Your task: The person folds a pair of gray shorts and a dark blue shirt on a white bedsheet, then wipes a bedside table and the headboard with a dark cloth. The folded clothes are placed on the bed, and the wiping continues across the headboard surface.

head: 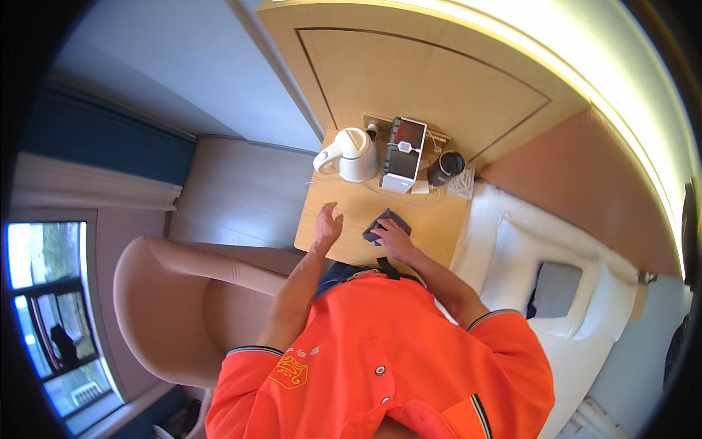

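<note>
My right hand (392, 237) presses on a folded dark grey cloth (404, 220) that lies on the light wooden table (351, 206); whether its fingers grip the cloth cannot be seen clearly. To the left, my left hand (328, 226) is held above the table's left part with its fingers apart and nothing in it. A white electric kettle (357, 159) stands behind my hands at the table's back left. Beside it is a black and white box-shaped organizer (403, 159). A dark tumbler (446, 168) is at the back right, near a white power adapter (420, 187) and cable.
A clear bag with a white cable (462, 183) lies at the table's right back corner. The beige armchair (159, 307) stands to the left. On the right is a bed with white bedding (493, 263) and a folded grey cloth item (558, 290). A wooden panel (406, 71) rises behind the table.
</note>
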Demonstrator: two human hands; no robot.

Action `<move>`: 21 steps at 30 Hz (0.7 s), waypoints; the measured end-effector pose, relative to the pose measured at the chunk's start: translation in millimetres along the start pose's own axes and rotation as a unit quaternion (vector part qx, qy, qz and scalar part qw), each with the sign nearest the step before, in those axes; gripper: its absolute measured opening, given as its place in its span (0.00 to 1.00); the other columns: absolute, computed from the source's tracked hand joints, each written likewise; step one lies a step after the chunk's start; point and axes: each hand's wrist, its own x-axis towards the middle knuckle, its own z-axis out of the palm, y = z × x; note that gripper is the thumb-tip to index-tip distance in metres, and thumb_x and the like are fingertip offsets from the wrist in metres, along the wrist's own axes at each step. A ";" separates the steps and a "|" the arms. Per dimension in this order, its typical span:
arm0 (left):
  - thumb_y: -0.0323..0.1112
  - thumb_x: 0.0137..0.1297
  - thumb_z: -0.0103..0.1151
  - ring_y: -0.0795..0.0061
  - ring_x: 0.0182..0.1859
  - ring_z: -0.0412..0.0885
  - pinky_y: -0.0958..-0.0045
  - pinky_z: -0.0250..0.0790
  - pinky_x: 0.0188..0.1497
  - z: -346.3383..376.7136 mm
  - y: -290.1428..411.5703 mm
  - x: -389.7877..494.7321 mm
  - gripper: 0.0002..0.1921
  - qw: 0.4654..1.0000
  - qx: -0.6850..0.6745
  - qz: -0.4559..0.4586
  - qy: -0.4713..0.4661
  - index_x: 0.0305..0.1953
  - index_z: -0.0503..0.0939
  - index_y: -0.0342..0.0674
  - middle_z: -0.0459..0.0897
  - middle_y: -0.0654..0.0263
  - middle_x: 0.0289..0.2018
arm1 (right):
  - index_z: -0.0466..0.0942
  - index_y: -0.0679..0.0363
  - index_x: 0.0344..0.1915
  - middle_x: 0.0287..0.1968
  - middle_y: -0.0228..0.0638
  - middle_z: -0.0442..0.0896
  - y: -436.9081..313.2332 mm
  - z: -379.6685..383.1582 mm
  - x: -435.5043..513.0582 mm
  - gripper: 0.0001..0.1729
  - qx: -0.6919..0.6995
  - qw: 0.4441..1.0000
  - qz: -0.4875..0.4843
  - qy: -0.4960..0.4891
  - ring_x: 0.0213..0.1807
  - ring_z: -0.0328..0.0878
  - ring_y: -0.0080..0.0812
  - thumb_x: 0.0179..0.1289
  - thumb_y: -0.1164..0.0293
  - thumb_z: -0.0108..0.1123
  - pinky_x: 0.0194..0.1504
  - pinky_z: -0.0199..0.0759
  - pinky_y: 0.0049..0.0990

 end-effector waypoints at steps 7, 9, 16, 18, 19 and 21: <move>0.26 0.65 0.65 0.36 0.68 0.76 0.49 0.70 0.71 -27.2 46.6 58.9 0.29 0.986 -0.046 -0.021 0.161 0.68 0.74 0.32 0.79 0.37 0.65 | 0.80 0.59 0.66 0.67 0.49 0.81 -27.4 -18.7 34.4 0.23 0.202 0.975 0.062 0.060 0.69 0.77 0.54 0.72 0.72 0.65 0.71 0.70 0.43; 0.26 0.67 0.65 0.36 0.69 0.74 0.48 0.69 0.71 -34.9 63.7 70.4 0.30 0.977 -0.059 -0.011 0.202 0.70 0.73 0.33 0.78 0.39 0.66 | 0.79 0.60 0.66 0.68 0.49 0.80 -48.2 -38.0 46.9 0.24 0.243 0.966 0.046 0.081 0.69 0.78 0.54 0.72 0.74 0.64 0.71 0.70 0.42; 0.24 0.67 0.63 0.40 0.68 0.77 0.52 0.72 0.69 -54.0 92.6 91.7 0.29 0.970 -0.088 0.016 0.224 0.69 0.74 0.35 0.80 0.44 0.66 | 0.79 0.59 0.67 0.71 0.51 0.76 -120.0 -114.2 108.7 0.28 0.104 0.961 -0.115 0.229 0.73 0.74 0.57 0.67 0.83 0.64 0.71 0.72 0.42; 0.22 0.66 0.63 0.41 0.66 0.79 0.53 0.73 0.68 -54.4 89.9 96.3 0.27 0.972 -0.095 0.030 0.215 0.67 0.76 0.35 0.82 0.44 0.64 | 0.79 0.56 0.67 0.72 0.50 0.74 -125.0 -127.3 129.2 0.32 0.010 0.953 -0.162 0.257 0.74 0.71 0.60 0.64 0.84 0.66 0.71 0.71 0.48; 0.21 0.65 0.63 0.41 0.64 0.80 0.54 0.74 0.67 -54.1 87.6 98.2 0.26 0.972 -0.093 0.046 0.211 0.66 0.78 0.35 0.83 0.44 0.63 | 0.79 0.56 0.67 0.72 0.50 0.74 -125.5 -130.2 140.2 0.32 -0.007 0.953 -0.161 0.257 0.74 0.71 0.60 0.63 0.84 0.66 0.72 0.70 0.49; 0.20 0.64 0.63 0.42 0.62 0.82 0.54 0.75 0.65 -53.3 83.2 101.0 0.24 0.973 -0.088 0.055 0.205 0.63 0.80 0.35 0.85 0.45 0.60 | 0.79 0.55 0.68 0.72 0.50 0.75 -124.4 -130.4 162.1 0.32 -0.045 0.958 -0.137 0.248 0.74 0.70 0.59 0.63 0.83 0.67 0.72 0.68 0.51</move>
